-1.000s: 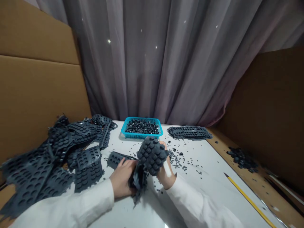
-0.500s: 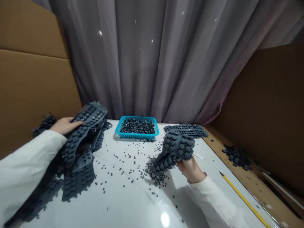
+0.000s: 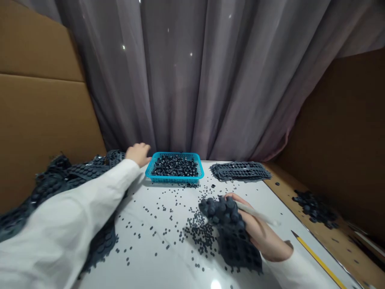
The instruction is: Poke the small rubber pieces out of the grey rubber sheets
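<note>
My left hand (image 3: pixel 138 154) is beside the left rim of a blue plastic basket (image 3: pixel 148 172), thumb and fingers apart and nothing seen in them. Small black rubber rings (image 3: pixel 176 165) fill the basket. Under and behind my left sleeve lies a heap of dark, studded rubber sheets (image 3: pixel 87 170). In my right hand (image 3: pixel 255 230) is one folded dark rubber sheet (image 3: pixel 239 245), its round studs facing up at the top and its lower part hanging over the table. A white stick (image 3: pixel 257 212) with a blurred end also sticks out of this hand.
Tiny black discs (image 3: pixel 201 235) are scattered over the white table. A flat stack of perforated rubber strips (image 3: pixel 240 170) lies at the back right. On the right are a yellow pencil (image 3: pixel 319 261) and a pile of black bits (image 3: pixel 314 208). Cardboard walls (image 3: pixel 39 120) and a grey curtain (image 3: pixel 177 80) surround the table.
My left hand has let go of the rubber sheets and moved right to the basket; the sheets lie lower. My right hand has turned its sheet, and the white stick shows more.
</note>
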### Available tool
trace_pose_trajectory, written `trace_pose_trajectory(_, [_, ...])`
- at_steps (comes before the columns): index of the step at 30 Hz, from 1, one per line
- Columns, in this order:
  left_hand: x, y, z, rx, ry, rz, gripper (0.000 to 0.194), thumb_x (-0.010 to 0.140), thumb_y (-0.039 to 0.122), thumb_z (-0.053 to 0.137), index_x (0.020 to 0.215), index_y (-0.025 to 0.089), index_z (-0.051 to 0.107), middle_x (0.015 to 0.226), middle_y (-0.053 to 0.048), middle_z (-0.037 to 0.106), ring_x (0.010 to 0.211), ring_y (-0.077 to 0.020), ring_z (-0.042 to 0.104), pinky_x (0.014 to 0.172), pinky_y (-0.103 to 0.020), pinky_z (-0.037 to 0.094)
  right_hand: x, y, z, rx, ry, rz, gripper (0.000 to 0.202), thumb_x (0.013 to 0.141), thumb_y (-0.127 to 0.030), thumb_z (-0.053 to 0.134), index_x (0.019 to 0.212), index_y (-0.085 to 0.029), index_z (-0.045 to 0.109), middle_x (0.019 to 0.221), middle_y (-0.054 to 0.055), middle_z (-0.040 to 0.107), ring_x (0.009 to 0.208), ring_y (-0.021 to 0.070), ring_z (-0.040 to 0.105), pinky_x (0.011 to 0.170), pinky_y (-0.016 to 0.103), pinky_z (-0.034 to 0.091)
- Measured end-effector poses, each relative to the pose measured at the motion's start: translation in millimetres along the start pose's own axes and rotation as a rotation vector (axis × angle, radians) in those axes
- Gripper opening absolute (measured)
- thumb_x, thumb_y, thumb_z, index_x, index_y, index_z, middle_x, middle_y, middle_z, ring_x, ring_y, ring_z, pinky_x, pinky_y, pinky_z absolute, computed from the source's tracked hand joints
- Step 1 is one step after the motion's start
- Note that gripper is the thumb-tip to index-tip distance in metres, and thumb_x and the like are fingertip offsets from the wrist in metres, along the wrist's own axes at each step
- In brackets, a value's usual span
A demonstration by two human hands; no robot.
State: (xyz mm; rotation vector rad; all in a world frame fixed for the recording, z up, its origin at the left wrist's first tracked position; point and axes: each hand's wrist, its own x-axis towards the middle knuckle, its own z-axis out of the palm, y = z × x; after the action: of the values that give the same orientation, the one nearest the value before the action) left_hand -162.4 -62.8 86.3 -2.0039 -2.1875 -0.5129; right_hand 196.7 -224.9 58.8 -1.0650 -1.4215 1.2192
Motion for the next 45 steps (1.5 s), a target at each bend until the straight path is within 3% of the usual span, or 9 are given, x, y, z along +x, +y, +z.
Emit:
trace_pose_trajectory(4, [42, 74, 56.0, -0.008, -0.091, 0.106, 0.039, 0.072, 0.041, 0.064, 0.104, 0.020, 0.063, 0.111, -0.009, 0.061, 0.107, -0.0274, 0.052, 0.088, -0.034, 0.042, -2, -9, 15, 0.043, -0.069, 0.088, 0.025, 0.070, -0.038, 0.066, 0.075, -0.022, 0.047, 0.065, -0.003, 0.049, 0.055, 0.0129, 0.044, 0.051, 0.024, 0.039])
trace_pose_trajectory(7, [66, 109, 90.2, -0.062, -0.107, 0.067, 0.039, 0.076, 0.044, 0.060, 0.105, 0.018, 0.063, 0.110, -0.010, 0.062, 0.106, -0.0268, 0.054, 0.086, -0.033, 0.044, -10, -9, 13, 0.108, -0.038, 0.177, 0.034, 0.063, -0.038, 0.072, 0.073, -0.022, 0.044, 0.064, -0.004, 0.049, 0.054, 0.0119, 0.045, 0.051, 0.023, 0.037])
trace_pose_trajectory(12, [88, 128, 121.3, -0.150, -0.147, -0.064, 0.033, 0.084, 0.037, 0.056, 0.108, 0.013, 0.058, 0.110, -0.012, 0.058, 0.100, -0.0241, 0.057, 0.082, -0.039, 0.048, -24, 7, -15, 0.176, 0.058, 0.246, 0.039, 0.061, -0.034, 0.076, 0.071, -0.021, 0.041, 0.062, -0.002, 0.055, 0.061, 0.0153, 0.052, 0.058, 0.025, 0.041])
trace_pose_trajectory(16, [93, 123, 126.8, -0.223, -0.152, -0.076, 0.032, 0.088, 0.031, 0.052, 0.116, 0.016, 0.051, 0.115, -0.008, 0.054, 0.097, -0.0200, 0.057, 0.080, -0.040, 0.050, -22, 16, -27, 0.184, 0.130, 0.219, 0.037, 0.061, -0.035, 0.075, 0.073, -0.022, 0.042, 0.061, -0.002, 0.057, 0.057, 0.0144, 0.052, 0.054, 0.023, 0.040])
trace_pose_trajectory(24, [67, 119, 85.0, -0.533, 0.019, 0.171, 0.013, 0.080, 0.023, 0.056, 0.084, 0.016, 0.066, 0.087, -0.005, 0.069, 0.084, -0.0175, 0.064, 0.079, -0.027, 0.049, -13, 7, -12, 0.285, 0.121, 0.193, 0.037, 0.060, -0.027, 0.075, 0.074, -0.022, 0.041, 0.067, -0.002, 0.060, 0.062, 0.0162, 0.057, 0.058, 0.025, 0.044])
trace_pose_trajectory(33, [-83, 114, -10.4, -1.036, -0.092, 0.526, 0.009, 0.070, 0.022, 0.066, 0.072, 0.016, 0.060, 0.069, -0.002, 0.065, 0.060, -0.0128, 0.060, 0.060, -0.025, 0.050, -10, 8, -23, 0.192, 0.008, 0.086, 0.033, 0.067, -0.033, 0.070, 0.079, -0.024, 0.041, 0.086, 0.004, 0.066, 0.079, 0.0228, 0.063, 0.070, 0.033, 0.049])
trace_pose_trajectory(38, [-119, 106, -32.4, -1.294, -0.345, 0.370, 0.022, 0.065, 0.023, 0.073, 0.085, 0.018, 0.065, 0.077, -0.003, 0.064, 0.067, -0.0134, 0.059, 0.064, -0.027, 0.048, -5, 1, -21, 0.110, -0.011, 0.029, 0.030, 0.070, -0.033, 0.067, 0.082, -0.024, 0.042, 0.088, 0.005, 0.066, 0.079, 0.0241, 0.064, 0.068, 0.033, 0.050])
trace_pose_trajectory(42, [-139, 100, -29.6, -1.665, -0.741, 0.038, 0.026, 0.068, 0.030, 0.073, 0.091, 0.019, 0.066, 0.079, -0.003, 0.061, 0.063, -0.0104, 0.054, 0.058, -0.024, 0.045, -4, -2, -15, 0.090, -0.008, -0.001, 0.028, 0.071, -0.034, 0.066, 0.083, -0.024, 0.043, 0.087, 0.004, 0.067, 0.075, 0.0230, 0.064, 0.063, 0.032, 0.049])
trace_pose_trajectory(45, [-159, 96, -25.2, -1.874, -0.922, -0.176, 0.027, 0.072, 0.034, 0.070, 0.095, 0.020, 0.065, 0.080, -0.002, 0.057, 0.061, -0.0071, 0.050, 0.053, -0.020, 0.041, -4, -3, -7, 0.098, 0.002, -0.001, 0.030, 0.069, -0.032, 0.068, 0.081, -0.024, 0.042, 0.085, 0.003, 0.067, 0.073, 0.0223, 0.065, 0.062, 0.031, 0.049])
